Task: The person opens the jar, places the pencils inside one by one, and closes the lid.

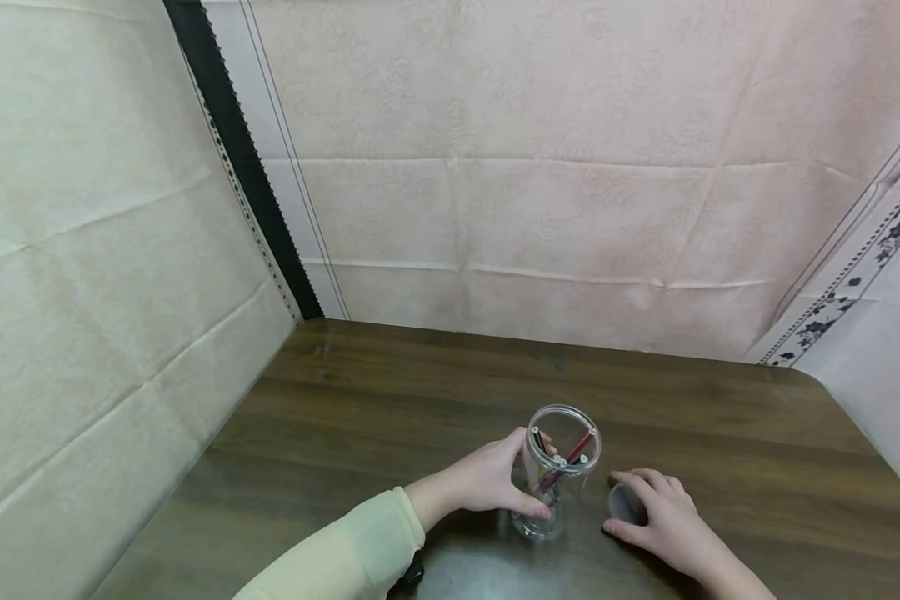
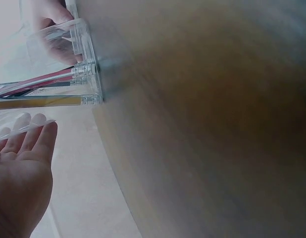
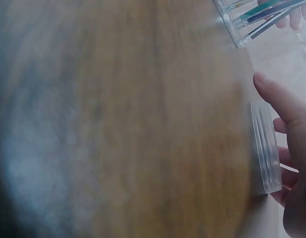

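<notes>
My left hand (image 1: 498, 475) grips a clear jar (image 1: 540, 527) from its left side, thumb in front and fingers behind. Several pens (image 1: 576, 447) lean inside it, red and dark among them; a yellow pen (image 2: 39, 102) shows through the wall in the left wrist view. To the jar's right, my right hand (image 1: 667, 517) is spread around a small clear round lid (image 1: 624, 505) low over the table. In the right wrist view, the ridged edge of the lid (image 3: 266, 148) lies in front of the fingers, and the straight thumb stands apart from it.
The dark wooden table (image 1: 390, 392) has rounded far corners. Pale patterned cloth (image 1: 532, 208) hangs behind it and along both sides. A small black object (image 1: 412, 573) shows under the left sleeve (image 1: 360, 533).
</notes>
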### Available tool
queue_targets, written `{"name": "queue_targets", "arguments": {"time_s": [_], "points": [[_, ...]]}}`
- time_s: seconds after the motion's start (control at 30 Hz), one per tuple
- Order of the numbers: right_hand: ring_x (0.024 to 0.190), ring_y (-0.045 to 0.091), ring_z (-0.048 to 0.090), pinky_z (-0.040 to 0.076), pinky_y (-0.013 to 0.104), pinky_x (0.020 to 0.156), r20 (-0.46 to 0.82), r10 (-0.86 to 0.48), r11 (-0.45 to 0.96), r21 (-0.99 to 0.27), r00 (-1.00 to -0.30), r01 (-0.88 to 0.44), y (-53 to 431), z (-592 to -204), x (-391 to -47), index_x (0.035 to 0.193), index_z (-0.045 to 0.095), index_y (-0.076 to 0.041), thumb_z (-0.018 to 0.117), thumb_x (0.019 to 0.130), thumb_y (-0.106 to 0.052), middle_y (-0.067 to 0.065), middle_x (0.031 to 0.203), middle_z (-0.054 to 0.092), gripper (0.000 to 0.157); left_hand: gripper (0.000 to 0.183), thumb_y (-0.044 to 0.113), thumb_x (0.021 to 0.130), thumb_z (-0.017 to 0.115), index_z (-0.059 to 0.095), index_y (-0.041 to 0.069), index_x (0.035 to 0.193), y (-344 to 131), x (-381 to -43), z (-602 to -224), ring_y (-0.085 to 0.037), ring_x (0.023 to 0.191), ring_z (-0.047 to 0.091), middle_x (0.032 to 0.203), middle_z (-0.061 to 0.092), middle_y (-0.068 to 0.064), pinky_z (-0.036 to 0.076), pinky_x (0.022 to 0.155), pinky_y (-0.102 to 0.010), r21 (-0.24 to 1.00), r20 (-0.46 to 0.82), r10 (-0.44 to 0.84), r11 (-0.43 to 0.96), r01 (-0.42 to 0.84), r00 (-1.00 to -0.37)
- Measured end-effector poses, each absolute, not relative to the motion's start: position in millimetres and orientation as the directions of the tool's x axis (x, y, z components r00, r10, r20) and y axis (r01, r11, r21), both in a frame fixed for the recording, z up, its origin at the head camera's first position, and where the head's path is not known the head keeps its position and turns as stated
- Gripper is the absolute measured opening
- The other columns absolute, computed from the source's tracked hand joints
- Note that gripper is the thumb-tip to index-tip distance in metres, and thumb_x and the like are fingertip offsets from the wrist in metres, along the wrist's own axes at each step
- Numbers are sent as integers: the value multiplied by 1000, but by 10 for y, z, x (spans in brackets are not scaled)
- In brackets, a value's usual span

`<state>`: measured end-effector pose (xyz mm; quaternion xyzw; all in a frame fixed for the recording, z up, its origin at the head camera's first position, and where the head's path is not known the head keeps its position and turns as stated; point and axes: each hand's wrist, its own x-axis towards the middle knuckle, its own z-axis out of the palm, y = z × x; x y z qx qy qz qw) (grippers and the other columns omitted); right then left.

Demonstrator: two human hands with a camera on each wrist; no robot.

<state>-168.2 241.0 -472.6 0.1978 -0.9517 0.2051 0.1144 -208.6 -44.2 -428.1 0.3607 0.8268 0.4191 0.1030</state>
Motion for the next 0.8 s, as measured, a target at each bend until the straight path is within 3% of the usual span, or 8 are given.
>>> {"name": "queue_targets", "arguments": {"time_s": [0.2, 0.6, 0.8], "points": [[99, 37, 48, 38, 57, 77, 283, -333, 850, -322, -899, -416, 2409, -4720, -1678, 119, 61, -10, 78, 64, -55, 12, 114, 54, 73, 73, 36, 70, 83, 40, 24, 128, -444, -2087, -4287, -4, 109, 53, 117, 55, 14, 41, 93, -28, 775, 130, 680, 384, 502, -721], [92, 27, 48, 40, 42, 72, 290, -367, 832, -322, -884, -451, 2400, -4659, -1695, 112, 65, -10, 81, 66, -47, 6, 105, 54, 62, 71, 39, 70, 82, 42, 25, 127, -445, -2094, -4294, -4, 109, 52, 117, 55, 15, 41, 93, -28, 778, 108, 670, 403, 481, -735], [95, 29, 48, 40, 45, 74, 312, -376, 822, -322, -872, -470, 2396, -4491, -1712, 114, 64, -8, 81, 67, -45, 7, 107, 55, 62, 71, 40, 70, 82, 42, 24, 126, -448, -2100, -4302, -4, 108, 52, 116, 54, 15, 41, 93, -28, 773, 108, 671, 407, 486, -733]]}}
